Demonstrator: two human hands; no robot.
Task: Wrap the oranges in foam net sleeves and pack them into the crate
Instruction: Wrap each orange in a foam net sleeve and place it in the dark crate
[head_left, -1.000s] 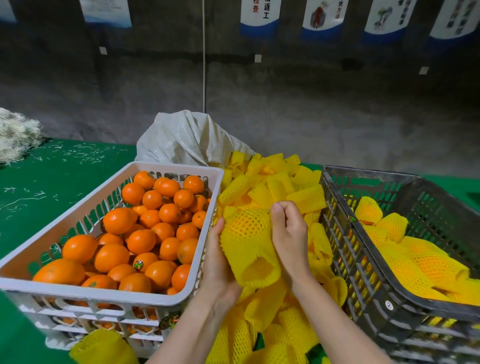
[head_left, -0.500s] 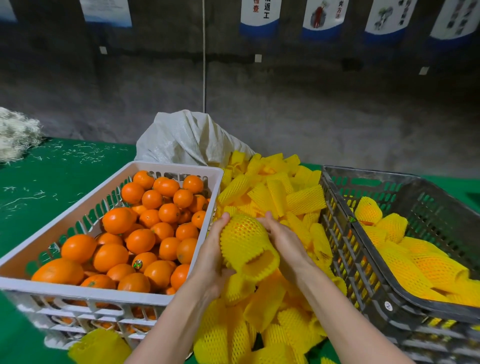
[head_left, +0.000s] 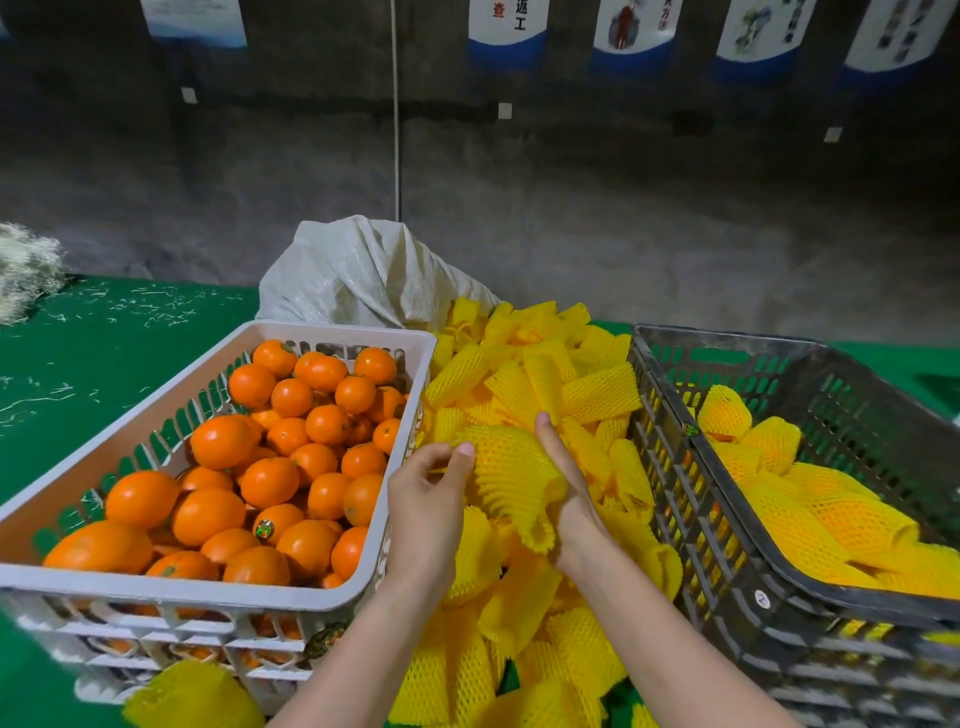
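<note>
Now that the sleeve (head_left: 524, 512) has slid over our orange (head_left: 498, 457), left hand (head_left: 426, 499) pinching it, right hand (head_left: 569, 491) gripping, the crate (head_left: 727, 336) beside comes next.

The dark crate (head_left: 727, 597) runs off the right edge.

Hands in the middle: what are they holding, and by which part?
A foam-sleeved orange: the right hand cups its right side, and the left hand seems to pinch the net's top-left edge.
</note>
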